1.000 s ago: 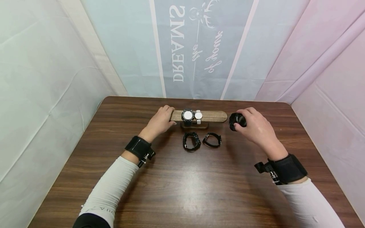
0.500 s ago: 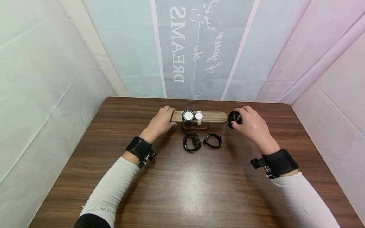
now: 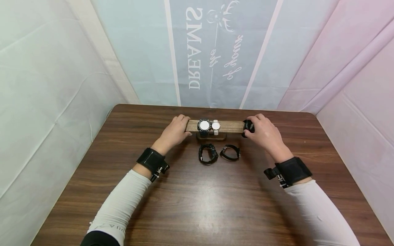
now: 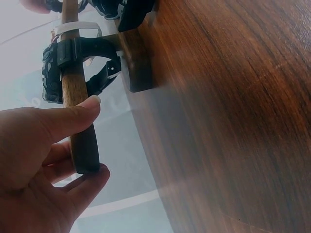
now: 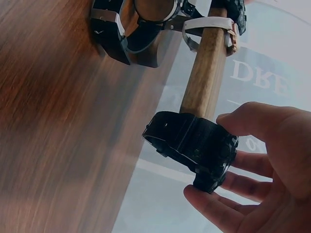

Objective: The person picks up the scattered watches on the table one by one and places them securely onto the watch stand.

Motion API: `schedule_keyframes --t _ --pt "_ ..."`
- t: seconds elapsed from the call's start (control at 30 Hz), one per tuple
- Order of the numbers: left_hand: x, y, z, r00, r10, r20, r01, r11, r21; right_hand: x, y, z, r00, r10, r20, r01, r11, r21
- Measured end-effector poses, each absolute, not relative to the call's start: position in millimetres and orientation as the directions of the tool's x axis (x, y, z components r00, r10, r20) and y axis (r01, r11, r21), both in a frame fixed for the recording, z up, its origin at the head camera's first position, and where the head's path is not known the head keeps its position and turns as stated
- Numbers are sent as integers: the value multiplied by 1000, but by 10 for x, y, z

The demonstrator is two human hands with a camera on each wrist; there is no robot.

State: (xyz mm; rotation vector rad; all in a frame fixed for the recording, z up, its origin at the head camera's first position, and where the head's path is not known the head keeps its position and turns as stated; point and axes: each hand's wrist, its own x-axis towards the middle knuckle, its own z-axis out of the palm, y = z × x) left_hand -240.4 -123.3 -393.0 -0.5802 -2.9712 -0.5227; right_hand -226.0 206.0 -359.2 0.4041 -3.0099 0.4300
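Observation:
A wooden watch stand (image 3: 231, 126) with a long bar stands near the back of the table. My left hand (image 3: 174, 131) grips the bar's left end between thumb and fingers. Around the bar sit a black watch (image 3: 204, 125) and, just right of it, a white-strapped watch (image 3: 215, 126). At the right end, my right hand (image 3: 265, 133) pinches another black watch (image 5: 194, 141) by its case. In the right wrist view its closed strap loop is around the tip of the bar.
Two more black-strapped watches, one chunky (image 3: 208, 154) and one slimmer (image 3: 230, 152), lie on the brown wooden table (image 3: 197, 205) in front of the stand. A printed cloth (image 3: 212, 51) hangs behind the table's back edge.
My right hand has moved left with the black watch, from beside the bar's right end to onto it. The left hand keeps its grip on the other end.

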Motion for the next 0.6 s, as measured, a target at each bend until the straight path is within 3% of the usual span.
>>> schedule_keyframes --t 0.6 --pt "-2389 -1228 -3926 -924 356 141 382 873 303 -2333 1923 -3664 -954 -273 125 -295 926 -235"
